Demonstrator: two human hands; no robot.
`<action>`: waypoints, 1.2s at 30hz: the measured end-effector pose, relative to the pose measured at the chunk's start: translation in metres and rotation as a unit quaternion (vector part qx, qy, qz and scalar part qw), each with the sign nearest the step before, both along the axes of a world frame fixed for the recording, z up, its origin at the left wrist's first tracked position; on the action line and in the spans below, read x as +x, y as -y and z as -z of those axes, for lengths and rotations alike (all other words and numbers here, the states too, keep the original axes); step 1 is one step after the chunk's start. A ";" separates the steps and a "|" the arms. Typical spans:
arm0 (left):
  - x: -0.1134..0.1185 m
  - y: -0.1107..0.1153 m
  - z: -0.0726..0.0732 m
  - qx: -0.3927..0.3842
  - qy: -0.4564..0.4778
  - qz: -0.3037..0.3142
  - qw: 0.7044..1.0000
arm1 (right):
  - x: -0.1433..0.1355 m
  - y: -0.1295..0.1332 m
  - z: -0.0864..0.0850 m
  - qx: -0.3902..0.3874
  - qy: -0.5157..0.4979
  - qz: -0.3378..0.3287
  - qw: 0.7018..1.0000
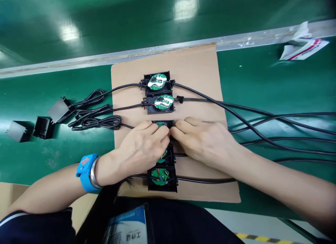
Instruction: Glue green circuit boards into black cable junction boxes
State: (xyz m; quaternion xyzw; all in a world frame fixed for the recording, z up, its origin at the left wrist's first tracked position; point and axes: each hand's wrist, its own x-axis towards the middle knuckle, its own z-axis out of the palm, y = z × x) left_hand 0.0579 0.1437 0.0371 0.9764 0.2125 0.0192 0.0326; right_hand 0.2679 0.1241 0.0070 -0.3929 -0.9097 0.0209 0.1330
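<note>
My left hand (145, 144) and my right hand (207, 139) meet over the middle black plastic housing (170, 123), fingers pinched together at its right side. What the fingertips grip is hidden. A sliver of green circuit board (159, 124) shows in that housing. Above it lie two open housings whose round boards (156, 81) carry white paste. Below, partly under my left hand, are two more housings; the lowest board (160, 176) shows red, blue and yellow wires. Black cables (194, 88) leave the housings on both sides.
A cardboard sheet (199, 65) lies under the housings on the green bench. Coiled cables (101, 122) and loose black covers (43, 127) sit to the left. Long cables (288, 115) run off right. A crumpled white wrapper (304, 44) lies at the back right.
</note>
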 end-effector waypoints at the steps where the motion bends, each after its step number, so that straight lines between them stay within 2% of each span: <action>1: 0.000 0.000 0.000 0.001 0.001 0.000 1.000 | 0.000 0.000 0.002 0.003 -0.002 0.005 1.000; 5: -0.007 0.000 0.003 0.006 0.029 -0.024 0.999 | 0.009 -0.002 0.009 -0.008 -0.038 0.012 0.999; 11: -0.008 0.000 0.003 0.012 0.006 -0.004 1.000 | 0.014 -0.004 0.015 -0.106 -0.169 0.050 0.979; 16: -0.001 0.005 0.000 0.028 -0.020 0.007 0.999 | 0.009 -0.004 0.020 -0.119 -0.184 0.028 0.975; 20: -0.008 0.003 -0.006 -0.034 0.012 -0.010 0.999 | 0.014 -0.009 0.011 -0.140 -0.189 -0.008 0.972; 22: -0.016 -0.008 -0.009 -0.072 0.055 -0.035 0.995 | 0.020 -0.018 0.004 -0.129 -0.197 -0.017 0.972; 24: -0.025 -0.026 -0.010 -0.064 0.101 -0.088 0.989 | 0.023 -0.031 0.002 -0.088 -0.200 0.023 0.976; 27: -0.035 -0.057 -0.002 -0.024 0.087 -0.174 0.981 | 0.024 -0.052 0.012 -0.039 -0.149 0.105 0.982; 29: -0.040 -0.070 0.007 -0.031 0.055 -0.190 0.980 | 0.023 -0.059 0.022 -0.038 -0.116 0.129 0.984; 32: -0.044 -0.074 0.013 -0.058 0.054 -0.196 0.977 | 0.025 -0.056 0.030 -0.046 -0.143 0.125 0.981; 36: -0.048 -0.062 0.005 -0.116 0.084 -0.217 0.966 | 0.033 -0.044 0.020 -0.082 -0.238 0.105 0.962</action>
